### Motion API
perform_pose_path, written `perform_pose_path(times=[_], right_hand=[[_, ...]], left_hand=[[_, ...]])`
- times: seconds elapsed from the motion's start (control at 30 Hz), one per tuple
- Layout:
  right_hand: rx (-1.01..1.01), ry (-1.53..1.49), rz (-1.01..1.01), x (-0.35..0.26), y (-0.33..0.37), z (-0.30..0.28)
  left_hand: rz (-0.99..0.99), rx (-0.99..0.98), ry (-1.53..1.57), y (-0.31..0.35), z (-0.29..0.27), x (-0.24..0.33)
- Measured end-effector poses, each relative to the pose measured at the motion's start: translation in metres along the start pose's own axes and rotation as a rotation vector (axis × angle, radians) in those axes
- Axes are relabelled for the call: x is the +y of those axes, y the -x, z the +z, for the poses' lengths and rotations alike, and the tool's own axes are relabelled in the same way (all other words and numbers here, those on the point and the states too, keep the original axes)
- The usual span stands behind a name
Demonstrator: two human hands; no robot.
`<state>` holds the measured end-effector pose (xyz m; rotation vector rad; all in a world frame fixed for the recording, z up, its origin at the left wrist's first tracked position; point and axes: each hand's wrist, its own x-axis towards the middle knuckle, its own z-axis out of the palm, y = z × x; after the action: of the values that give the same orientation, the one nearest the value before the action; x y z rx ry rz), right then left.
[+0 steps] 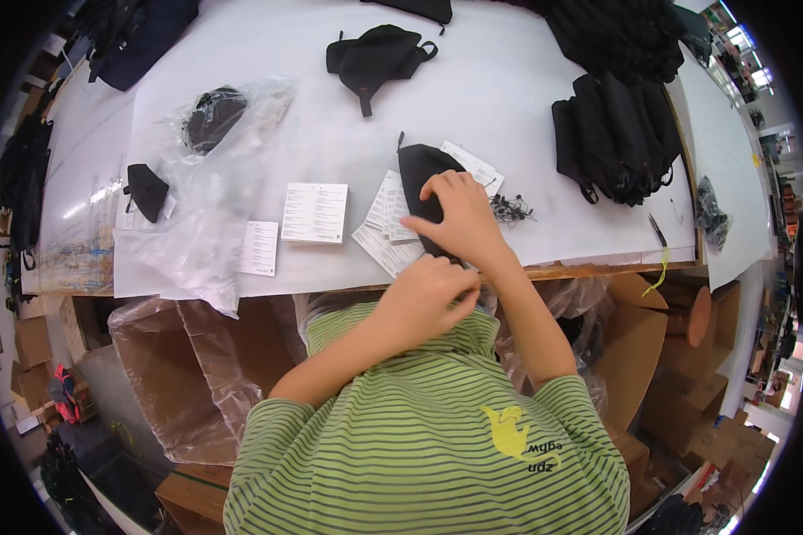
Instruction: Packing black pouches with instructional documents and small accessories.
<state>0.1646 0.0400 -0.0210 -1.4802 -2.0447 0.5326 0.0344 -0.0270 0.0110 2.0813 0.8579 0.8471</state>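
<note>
Pouch, black and apparently cloth, lying at a slant near the front edge of a white-covered table, directly in front of the person. A small loop sticks out at its far tip. The right hand is over its middle, thumb and fingers spread apart across it. The left hand is at its near end with the fingers curled; whether they pinch the cloth cannot be told, since the fingertips are hidden.

White cards fan out beside and partly beneath the pouch. A tangle of black cords is just to its right, and a neat card stack stands to the left.

The pouch looks light, soft and floppy, likely to fold or crease rather than break, and not especially slippery. A good hold would be a side edge near the middle, with the other hand steadying the near end; the loop looks too slight for a main grip.
</note>
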Motion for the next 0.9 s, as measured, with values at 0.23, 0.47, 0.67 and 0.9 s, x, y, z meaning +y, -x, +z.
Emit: perform_pose_path(times=[0.23,0.47,0.67,0.9], right_hand=[[-0.020,0.161,0.090,0.013,0.004,0.006],[0.268,0.062,-0.005,-0.033,0.011,-0.062],[0.246,0.040,-0.109,-0.052,0.017,-0.081],[0.194,-0.068,-0.046,-0.055,0.021,-0.085]], left_hand=[[-0.042,0.093,-0.059,0.001,-0.011,0.003],[0.096,0.337,-0.336,-0.021,-0.037,-0.034],[0.146,0.345,-0.544,-0.020,-0.046,-0.033],[0.234,0.157,-0.363,-0.009,-0.057,-0.034]])
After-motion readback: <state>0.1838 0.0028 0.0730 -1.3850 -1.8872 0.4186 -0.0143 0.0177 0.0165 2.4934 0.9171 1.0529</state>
